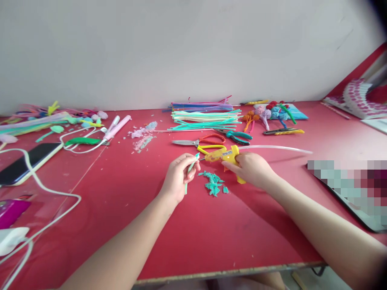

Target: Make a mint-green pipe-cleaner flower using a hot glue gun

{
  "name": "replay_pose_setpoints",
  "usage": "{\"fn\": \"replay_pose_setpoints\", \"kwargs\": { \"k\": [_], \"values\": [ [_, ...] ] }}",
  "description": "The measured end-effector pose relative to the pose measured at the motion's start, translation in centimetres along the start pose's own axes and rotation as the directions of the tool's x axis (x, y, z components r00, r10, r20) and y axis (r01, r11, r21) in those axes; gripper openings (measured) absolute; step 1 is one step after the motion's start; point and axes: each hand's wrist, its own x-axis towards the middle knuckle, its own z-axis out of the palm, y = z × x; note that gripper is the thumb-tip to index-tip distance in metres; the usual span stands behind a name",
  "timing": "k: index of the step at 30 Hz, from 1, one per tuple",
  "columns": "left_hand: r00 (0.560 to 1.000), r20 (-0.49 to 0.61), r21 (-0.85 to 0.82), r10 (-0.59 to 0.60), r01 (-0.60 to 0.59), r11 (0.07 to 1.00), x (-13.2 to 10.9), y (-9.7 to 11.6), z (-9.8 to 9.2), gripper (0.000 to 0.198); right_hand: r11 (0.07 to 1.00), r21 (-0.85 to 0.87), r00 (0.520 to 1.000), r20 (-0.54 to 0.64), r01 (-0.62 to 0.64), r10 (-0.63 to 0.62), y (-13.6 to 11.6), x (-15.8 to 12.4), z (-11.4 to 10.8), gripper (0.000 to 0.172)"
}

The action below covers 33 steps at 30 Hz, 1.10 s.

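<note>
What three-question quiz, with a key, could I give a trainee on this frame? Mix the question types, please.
1. Multiple choice: what does the right hand hold?
A) a phone
B) a yellow glue gun
C) pliers
2. True or false: the small green pieces lie on the red tabletop, nearer the person than the scissors.
3. Fill in: the nozzle points toward the person's ____.

Key:
1. B
2. True
3. left hand
</note>
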Motion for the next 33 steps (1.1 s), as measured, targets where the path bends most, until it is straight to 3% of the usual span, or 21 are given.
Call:
{"fn": "replay_pose_setpoints", "kwargs": {
  "k": [2, 4, 6, 7, 9, 11, 13, 21, 26, 29, 33],
  "values": [
    [1.000, 0.003, 0.012, 0.007, -0.007, 1.000, -0.1, 0.0, 0.0, 0.013, 0.996, -0.088, 0.992, -0.118, 0.035, -0.045, -0.3, -0.4, -0.5, 0.052],
    [1.000, 0.009, 0.027, 0.020, -0.020, 0.999, -0.1, 0.0, 0.0, 0.013, 0.991, -0.056, 0.973, -0.190, 0.122, -0.130, -0.9, -0.9, -1.2, 0.037],
    [1.000, 0.011, 0.037, 0.025, -0.026, 0.999, 0.0, -0.1, 0.0, 0.014, 0.938, 0.120, 0.946, -0.048, 0.324, -0.321, -1.5, -1.6, -1.6, 0.013],
    [1.000, 0.012, 0.036, 0.025, -0.025, 0.999, 0.0, -0.2, 0.0, 0.015, 0.882, 0.202, 0.893, 0.065, 0.425, -0.445, -1.9, -1.8, -1.7, 0.007],
    [1.000, 0.018, 0.031, 0.022, -0.022, 0.999, 0.1, -0.2, -0.1, 0.014, 0.793, 0.220, 0.783, 0.150, 0.568, -0.603, -2.3, -2.3, -1.7, 0.010],
    [1.000, 0.024, 0.029, 0.020, -0.021, 0.999, 0.1, -0.3, -0.1, 0.014, 0.753, 0.167, 0.728, 0.192, 0.637, -0.658, -2.5, -2.5, -1.5, 0.011],
    [0.999, 0.028, 0.030, 0.017, -0.018, 0.999, 0.1, -0.2, -0.1, 0.014, 0.749, 0.129, 0.717, 0.221, 0.650, -0.661, -2.6, -2.7, -1.4, 0.011],
    [0.999, 0.044, 0.038, 0.004, -0.005, 0.999, 0.0, -0.3, -0.1, 0.015, 0.763, 0.084, 0.731, 0.239, 0.641, -0.640, -2.7, -2.9, -1.6, 0.012],
    [0.999, 0.035, 0.055, 0.003, -0.005, 0.998, 0.0, -0.4, -0.1, 0.015, 0.836, 0.328, 0.861, 0.111, 0.440, -0.496, -2.7, -2.7, -1.7, 0.009],
    [0.999, 0.038, 0.081, -0.024, 0.021, 0.996, -0.3, -0.2, 0.3, 0.017, 0.778, 0.529, 0.908, 0.033, 0.338, -0.417, -2.5, -2.3, -1.6, 0.009],
    [0.992, 0.085, 0.118, -0.093, 0.083, 0.990, -0.6, -0.1, 0.7, 0.016, 0.701, 0.676, 0.944, 0.022, 0.228, -0.328, -2.7, -2.0, -1.5, 0.012]
  ]
}}
